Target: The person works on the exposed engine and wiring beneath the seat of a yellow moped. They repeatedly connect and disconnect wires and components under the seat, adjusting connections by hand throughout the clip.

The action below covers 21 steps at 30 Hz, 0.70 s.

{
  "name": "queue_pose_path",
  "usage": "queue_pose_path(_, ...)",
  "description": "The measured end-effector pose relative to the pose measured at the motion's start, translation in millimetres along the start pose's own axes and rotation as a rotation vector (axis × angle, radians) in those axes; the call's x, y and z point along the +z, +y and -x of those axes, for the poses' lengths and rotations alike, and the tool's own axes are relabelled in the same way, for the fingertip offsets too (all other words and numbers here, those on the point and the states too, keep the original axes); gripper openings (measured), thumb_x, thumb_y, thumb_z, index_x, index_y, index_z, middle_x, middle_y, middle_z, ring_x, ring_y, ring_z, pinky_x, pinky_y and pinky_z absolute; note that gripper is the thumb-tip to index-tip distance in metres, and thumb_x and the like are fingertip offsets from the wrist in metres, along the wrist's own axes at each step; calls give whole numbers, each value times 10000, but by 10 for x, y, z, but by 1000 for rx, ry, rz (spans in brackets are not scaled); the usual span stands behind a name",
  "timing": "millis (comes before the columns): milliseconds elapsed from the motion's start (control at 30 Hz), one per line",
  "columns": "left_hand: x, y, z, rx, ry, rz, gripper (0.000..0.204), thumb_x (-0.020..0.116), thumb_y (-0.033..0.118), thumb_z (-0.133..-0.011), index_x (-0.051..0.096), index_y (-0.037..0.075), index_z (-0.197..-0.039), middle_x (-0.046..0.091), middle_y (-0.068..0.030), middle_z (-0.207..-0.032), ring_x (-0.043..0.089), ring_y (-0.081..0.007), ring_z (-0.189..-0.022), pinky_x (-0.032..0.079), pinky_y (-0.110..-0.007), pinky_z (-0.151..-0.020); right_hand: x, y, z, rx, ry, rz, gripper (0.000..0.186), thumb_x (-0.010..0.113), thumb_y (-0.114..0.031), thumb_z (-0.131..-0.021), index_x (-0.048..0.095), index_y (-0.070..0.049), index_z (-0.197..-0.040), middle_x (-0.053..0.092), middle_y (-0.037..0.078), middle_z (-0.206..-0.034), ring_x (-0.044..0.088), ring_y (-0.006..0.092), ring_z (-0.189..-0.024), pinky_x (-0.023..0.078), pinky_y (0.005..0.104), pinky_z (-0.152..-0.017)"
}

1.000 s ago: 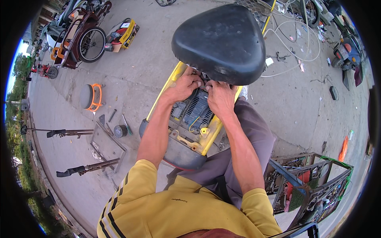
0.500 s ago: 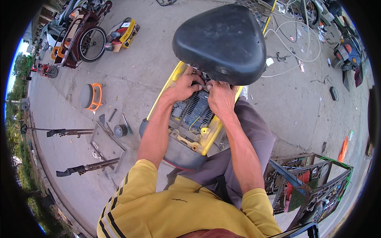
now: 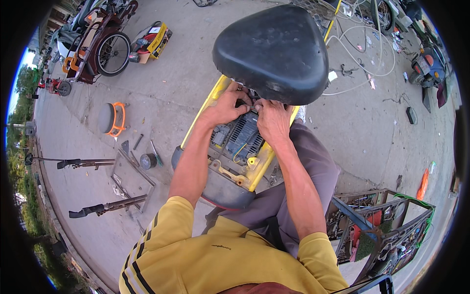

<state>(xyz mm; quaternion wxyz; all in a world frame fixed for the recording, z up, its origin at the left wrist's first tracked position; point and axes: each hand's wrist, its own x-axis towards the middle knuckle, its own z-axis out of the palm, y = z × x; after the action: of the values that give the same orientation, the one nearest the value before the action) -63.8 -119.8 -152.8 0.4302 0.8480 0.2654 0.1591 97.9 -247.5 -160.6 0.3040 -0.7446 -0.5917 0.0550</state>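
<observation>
Thin wire (image 3: 252,107) pinched by left hand (image 3: 228,106) and right hand (image 3: 273,118); ends hidden, yellow frame (image 3: 262,166) partly covered by black seat (image 3: 271,53).

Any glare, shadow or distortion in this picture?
Head view: soft glare lies on the smooth black rounded-triangular seat; head view: the gap beneath its near edge, by the bare left hand and bare right hand, is dark, fine detail unclear; head view: fisheye bends the outer edge of the pale grey concrete ground.

Orange-framed stool (image 3: 106,119) on grey concrete (image 3: 164,98)
</observation>
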Motion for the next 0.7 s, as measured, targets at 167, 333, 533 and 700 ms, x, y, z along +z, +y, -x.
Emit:
queue_pose_path(167,-1,-31,-6,-23,-2,2,182,794,83,-871,783,17,-1040,618,-180,-1321,585,-367,-1295,467,-442,-1137,-20,15,5,-25,8,-35,143,698,-121,-977,738,-102,-1113,780,82,-1097,688,331,-1186,314,591,-1148)
queue_pose_path(333,-1,-4,-7,-43,-9,33,178,789,57,-863,764,25,-1037,604,-172,-1331,584,-366,-1289,473,-435,-1127,-25,54,8,-28,-15,-87,131,738,-126,-933,752,-108,-1062,771,78,-1089,683,328,-1166,324,581,-1131)
queue_pose_path(533,9,-15,-9,-18,0,26,182,782,42,-850,751,25,-1028,589,-176,-1346,566,-363,-1309,471,-433,-1121,5,73,15,-45,30,-94,125,759,-157,-912,761,-111,-1028,754,88,-1053,682,322,-1151,333,576,-1124)
queue_pose_path(700,32,-11,-12,1,13,27,161,748,-4,-831,738,15,-991,548,-192,-1376,572,-396,-1324,493,-448,-1103,-9,66,25,-57,42,-82,124,759,-162,-914,764,-112,-1027,758,93,-1060,687,321,-1143,332,572,-1131)
